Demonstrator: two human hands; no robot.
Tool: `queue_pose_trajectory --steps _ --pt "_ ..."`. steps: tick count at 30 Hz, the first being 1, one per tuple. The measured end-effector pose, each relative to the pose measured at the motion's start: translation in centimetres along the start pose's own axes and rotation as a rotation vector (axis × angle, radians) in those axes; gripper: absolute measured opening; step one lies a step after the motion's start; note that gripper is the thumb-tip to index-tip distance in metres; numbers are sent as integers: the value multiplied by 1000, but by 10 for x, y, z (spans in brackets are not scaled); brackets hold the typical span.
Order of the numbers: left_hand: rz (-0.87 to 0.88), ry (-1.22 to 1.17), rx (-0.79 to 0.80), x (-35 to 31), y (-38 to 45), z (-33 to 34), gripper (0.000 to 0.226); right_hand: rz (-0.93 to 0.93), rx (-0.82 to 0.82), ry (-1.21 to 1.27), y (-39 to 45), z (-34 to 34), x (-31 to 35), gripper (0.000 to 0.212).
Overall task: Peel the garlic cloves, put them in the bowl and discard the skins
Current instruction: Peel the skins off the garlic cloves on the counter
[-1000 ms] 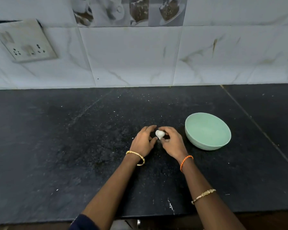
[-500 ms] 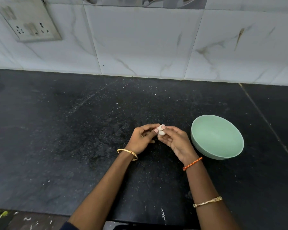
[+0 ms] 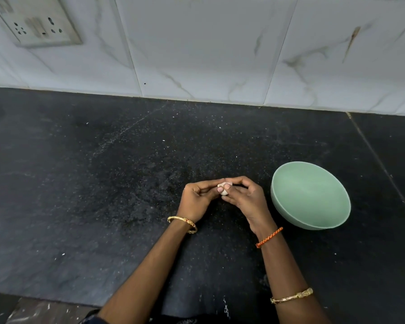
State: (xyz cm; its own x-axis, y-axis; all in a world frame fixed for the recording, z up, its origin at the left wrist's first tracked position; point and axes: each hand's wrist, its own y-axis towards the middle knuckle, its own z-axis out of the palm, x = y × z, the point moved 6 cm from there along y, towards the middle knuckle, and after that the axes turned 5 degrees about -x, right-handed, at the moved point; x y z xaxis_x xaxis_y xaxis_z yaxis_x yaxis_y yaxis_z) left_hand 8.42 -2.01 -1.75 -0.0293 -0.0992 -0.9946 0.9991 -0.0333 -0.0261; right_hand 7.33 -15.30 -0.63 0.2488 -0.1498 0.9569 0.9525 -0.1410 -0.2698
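Note:
A small white garlic piece [image 3: 224, 192] sits between my two hands, just above the black countertop [image 3: 103, 195]. My left hand [image 3: 197, 199] pinches it from the left with thumb and curled fingers. My right hand [image 3: 243, 197] pinches it from the right, fingers curled over its top. Most of the garlic is hidden by my fingers. A pale green bowl [image 3: 337, 220] stands to the right of my right hand, and nothing shows inside it.
A white marble-tiled wall [image 3: 208, 47] runs along the back, with a switch and socket plate [image 3: 36, 22] at the upper left. The countertop's front edge [image 3: 56, 300] lies near the bottom left. A seam [image 3: 379, 160] crosses the counter at the right.
The camera has tilted down and moved closer. Both hands have closed tighter round the garlic, which shows less than before. The bowl has not moved.

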Motion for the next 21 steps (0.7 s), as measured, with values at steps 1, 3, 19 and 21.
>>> queue_pose_trajectory --steps 1,3,19,21 --pt "3 11 -18 2 0 -1 25 -40 -20 -12 0 -1 1 7" --pt "-9 12 -26 3 1 -3 25 -91 -53 -44 0 -1 2 5" --pt "-2 9 -51 0 -1 -5 20 -223 -244 -214 1 -7 1 21" --pt "-17 -26 -80 1 -1 -6 18 -225 -262 -183 -1 -7 2 24"
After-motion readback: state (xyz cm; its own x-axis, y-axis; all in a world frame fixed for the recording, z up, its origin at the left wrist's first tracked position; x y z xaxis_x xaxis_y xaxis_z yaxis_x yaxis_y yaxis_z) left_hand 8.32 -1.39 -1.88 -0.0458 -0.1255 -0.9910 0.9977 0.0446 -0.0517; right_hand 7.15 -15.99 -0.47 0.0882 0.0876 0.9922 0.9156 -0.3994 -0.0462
